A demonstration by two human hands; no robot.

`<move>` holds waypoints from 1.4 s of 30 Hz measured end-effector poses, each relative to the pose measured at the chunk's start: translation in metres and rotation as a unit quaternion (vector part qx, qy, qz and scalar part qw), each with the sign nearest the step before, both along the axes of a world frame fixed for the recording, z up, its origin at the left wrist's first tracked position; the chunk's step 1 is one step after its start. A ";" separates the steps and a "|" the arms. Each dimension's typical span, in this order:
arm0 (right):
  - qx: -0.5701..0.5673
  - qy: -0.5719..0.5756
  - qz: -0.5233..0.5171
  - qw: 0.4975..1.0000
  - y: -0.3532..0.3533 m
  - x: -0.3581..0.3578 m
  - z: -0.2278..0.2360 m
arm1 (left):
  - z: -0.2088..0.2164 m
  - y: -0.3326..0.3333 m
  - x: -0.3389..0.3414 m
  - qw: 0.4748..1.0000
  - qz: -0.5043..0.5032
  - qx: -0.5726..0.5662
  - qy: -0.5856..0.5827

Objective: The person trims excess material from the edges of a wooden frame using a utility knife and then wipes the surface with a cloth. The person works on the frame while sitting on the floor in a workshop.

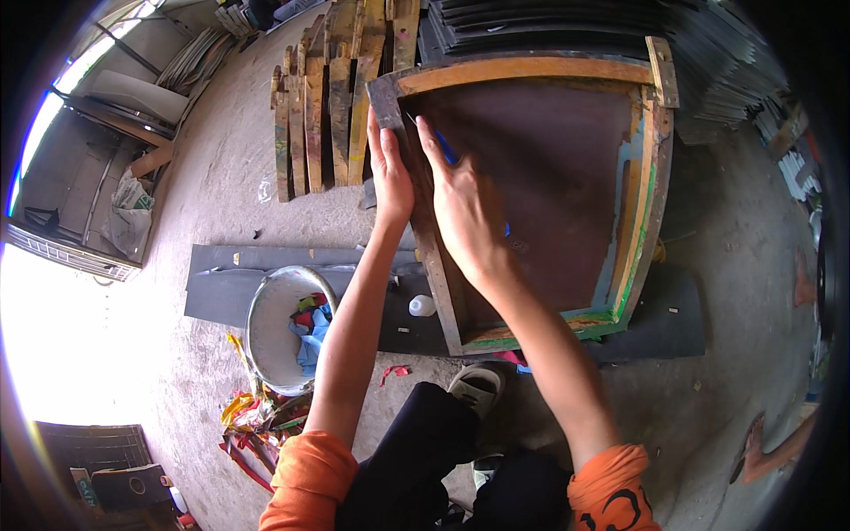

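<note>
A wooden screen-printing frame point(434, 257) with dark mesh point(558, 203) stands tilted before me. Green and blue-grey paint marks its right and lower rails. My left hand point(390, 177) lies against the outside of the left rail near its upper corner, fingers stretched out along the wood. Inside the frame, my right hand point(469, 203) is closed around a slim blue tool point(447, 149), its index finger extended toward the upper-left inner corner. Most of the tool is hidden by the hand, so its exact kind is unclear.
Left of the frame stands a pale bucket point(262, 341) of coloured cloth scraps, with paint-stained strips point(257, 416) beside it. A small white bottle point(422, 306) sits on dark boards point(226, 301). Wooden frames point(339, 115) and dark sheets point(540, 26) stand behind. Another person's foot point(755, 451) shows at right.
</note>
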State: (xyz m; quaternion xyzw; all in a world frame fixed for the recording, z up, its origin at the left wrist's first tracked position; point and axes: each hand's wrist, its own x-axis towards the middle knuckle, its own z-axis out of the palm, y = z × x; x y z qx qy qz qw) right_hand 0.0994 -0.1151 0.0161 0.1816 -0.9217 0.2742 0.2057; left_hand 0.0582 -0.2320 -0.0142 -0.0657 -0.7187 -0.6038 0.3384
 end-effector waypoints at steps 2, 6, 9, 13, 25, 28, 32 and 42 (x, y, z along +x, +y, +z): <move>0.034 -0.008 0.006 0.999 0.003 -0.002 0.002 | 0.001 0.000 0.000 1.000 0.002 -0.004 0.002; 0.159 0.084 0.005 0.984 0.020 -0.011 0.007 | 0.002 0.001 0.001 1.000 0.005 -0.010 0.005; 0.209 0.112 0.008 0.971 0.029 -0.013 0.008 | 0.004 0.001 0.001 1.000 0.005 -0.012 0.007; 0.107 0.018 0.077 0.991 0.041 -0.004 0.010 | 0.004 -0.002 0.003 1.000 0.006 -0.014 0.011; 0.122 0.212 0.093 0.965 0.074 -0.056 0.036 | 0.007 0.002 0.004 0.999 0.001 -0.018 0.037; 0.178 0.252 0.075 0.948 0.063 -0.066 0.035 | 0.007 0.002 0.004 0.999 0.002 -0.018 0.041; 0.165 0.296 0.068 0.938 0.056 -0.071 0.038 | 0.009 0.002 0.005 0.998 0.000 -0.020 0.053; 0.174 0.326 0.074 0.926 0.054 -0.074 0.034 | 0.006 -0.001 0.004 0.999 0.001 -0.013 0.042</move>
